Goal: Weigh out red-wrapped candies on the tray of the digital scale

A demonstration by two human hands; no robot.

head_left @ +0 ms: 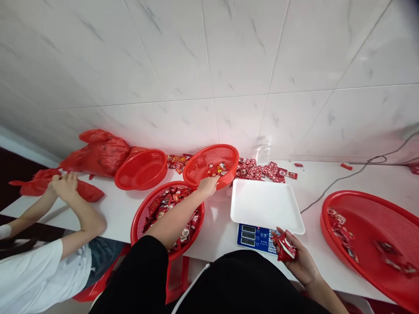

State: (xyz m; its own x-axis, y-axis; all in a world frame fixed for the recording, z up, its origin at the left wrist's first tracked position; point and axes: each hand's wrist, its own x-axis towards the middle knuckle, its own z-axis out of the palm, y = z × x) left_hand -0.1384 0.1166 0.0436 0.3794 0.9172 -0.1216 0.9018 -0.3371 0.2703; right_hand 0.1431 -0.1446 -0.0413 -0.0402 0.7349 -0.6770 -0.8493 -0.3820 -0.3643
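My left hand (208, 186) is at the near rim of a small red plastic basket (209, 155), fingers closed over the edge. That basket is tilted, with a few wrapped candies (218, 168) inside. My left forearm crosses a larger red basket (140, 222) full of red-wrapped candies (166, 200). My right hand (303, 261) is closed around red candy packets (286, 246), near the front edge of the table. Just beside it is a blue digital scale (255, 237) bearing a bare white tray (265, 203).
Red packets (255, 169) lie in a pile along the wall. A large red basket (366, 205) with some packets stands at right; a cable (340, 179) runs behind it. At left are a red basin (142, 170), red bags (98, 152) and another person's hands (65, 185) on a bag.
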